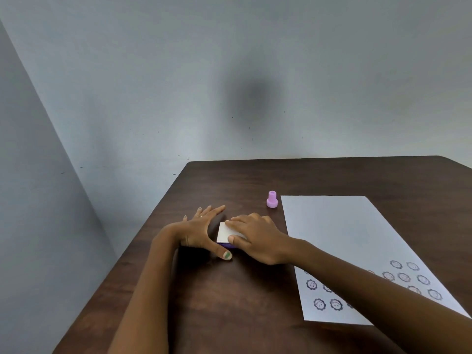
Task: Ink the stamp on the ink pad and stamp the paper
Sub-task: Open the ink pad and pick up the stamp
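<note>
dark wood worktop (229,302) spread from centre to lower right, set against a pale grey wall (229,72). white paper sheet (344,238) lying flat at 4 o'clock from the hands, far half bare, near half already carrying rows of round flower-face stamp prints (319,304); probably laid there so the free area sits within easy reach.

left hand (201,231) resting on the worktop at 9 o'clock of the ink pad, grip spread, fingers pointing away toward 1 o'clock and thumb hooked around the pad's near corner, seemingly bracing the case against sliding. right hand (258,241) laid over the ink pad from 3 o'clock, grip pressed onto the lid, fingertips along the far edge and thumb on the near edge; likely about to lift the lid, or pressing it down, cannot tell which.

ink pad (224,235) small and rectangular, white lid over a purple base, closed as far as visible, just left of the paper.

pink stamp (272,199) standing upright at 1 o'clock from the pad, just beside the paper's far left corner, untouched, knob up, face down on the wood. inking judged not yet begun.
</note>
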